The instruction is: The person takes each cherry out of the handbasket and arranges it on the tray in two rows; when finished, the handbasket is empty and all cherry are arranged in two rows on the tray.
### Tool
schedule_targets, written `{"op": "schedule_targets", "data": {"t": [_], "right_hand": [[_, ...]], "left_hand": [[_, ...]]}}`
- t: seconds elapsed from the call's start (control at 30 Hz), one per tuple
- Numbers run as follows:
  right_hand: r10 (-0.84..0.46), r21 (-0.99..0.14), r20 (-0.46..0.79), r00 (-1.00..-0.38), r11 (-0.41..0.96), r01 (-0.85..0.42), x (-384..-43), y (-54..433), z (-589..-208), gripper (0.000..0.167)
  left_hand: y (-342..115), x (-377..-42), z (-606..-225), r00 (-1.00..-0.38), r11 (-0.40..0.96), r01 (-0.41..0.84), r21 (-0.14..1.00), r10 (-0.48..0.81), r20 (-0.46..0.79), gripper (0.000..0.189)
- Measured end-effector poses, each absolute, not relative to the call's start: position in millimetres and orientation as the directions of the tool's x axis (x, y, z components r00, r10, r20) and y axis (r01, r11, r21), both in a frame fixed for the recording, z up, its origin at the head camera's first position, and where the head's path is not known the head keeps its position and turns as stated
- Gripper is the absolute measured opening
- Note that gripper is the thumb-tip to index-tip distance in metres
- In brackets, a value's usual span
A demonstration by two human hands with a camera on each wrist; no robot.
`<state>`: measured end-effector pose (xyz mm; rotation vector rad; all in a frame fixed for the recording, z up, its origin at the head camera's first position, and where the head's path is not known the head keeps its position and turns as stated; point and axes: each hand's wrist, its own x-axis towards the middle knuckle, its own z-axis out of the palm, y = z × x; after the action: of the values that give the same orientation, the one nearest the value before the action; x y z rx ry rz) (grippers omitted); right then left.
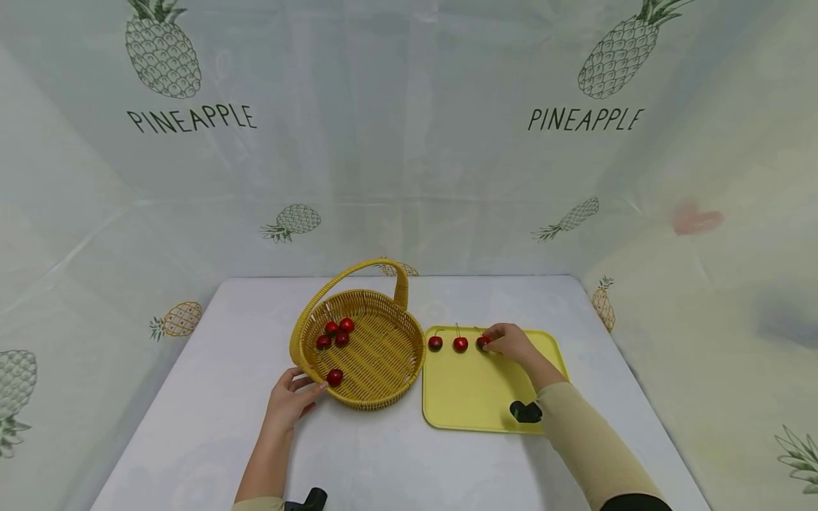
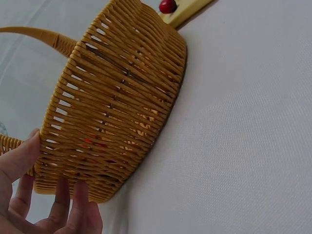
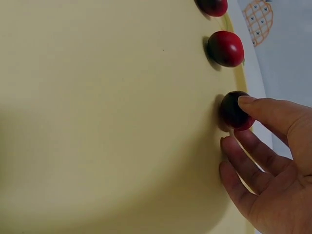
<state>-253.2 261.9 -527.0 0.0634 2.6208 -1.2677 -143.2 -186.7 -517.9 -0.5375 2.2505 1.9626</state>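
My left hand (image 1: 289,403) grips the near-left rim of a yellow wicker basket (image 1: 380,358); the left wrist view shows the thumb at the rim and the fingers against the woven side. Inside the basket lie several red cherries (image 1: 335,377), mostly toward its left. To the right, on a yellow tray (image 1: 463,397), my right hand (image 1: 516,348) pinches a dark red cherry (image 3: 231,109) by the tray's far edge. Two more cherries, one in the middle (image 1: 460,344) and one at the left (image 1: 435,343), sit in a row beside it, stems up.
A tall arched handle (image 1: 348,273) rises over the basket. The tray stands right against the basket's right side. Both rest on a white table (image 1: 371,461), with a pineapple-printed sheet (image 1: 409,163) hanging behind and at the sides.
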Motion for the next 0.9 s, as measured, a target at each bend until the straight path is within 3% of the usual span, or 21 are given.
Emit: {"op": "schedule_targets", "data": {"t": [0.3,0.57,0.9], "right_hand": [[-0.057,-0.79,-0.241,-0.969,0.591,0.162,-253.6,264.1,-529.1,0.026],[-0.14,-0.822,-0.189,-0.972,0.563,0.078,-249.8,269.3,-524.9,0.026],[-0.082,-0.792,-0.228,-0.97,0.595,0.135,-250.7,265.2,-527.6,0.027]], "left_hand": [[-187.0,-141.8,-517.3,-0.932,0.119,-0.334,0.935,-0.192,-0.308,0.062],[-186.7,-141.2,-516.4,-0.931,0.114,-0.334,0.936,-0.193,-0.309,0.061],[-186.4,-142.6,-517.8,-0.933,0.106,-0.328,0.939,-0.191,-0.304,0.058]]}}
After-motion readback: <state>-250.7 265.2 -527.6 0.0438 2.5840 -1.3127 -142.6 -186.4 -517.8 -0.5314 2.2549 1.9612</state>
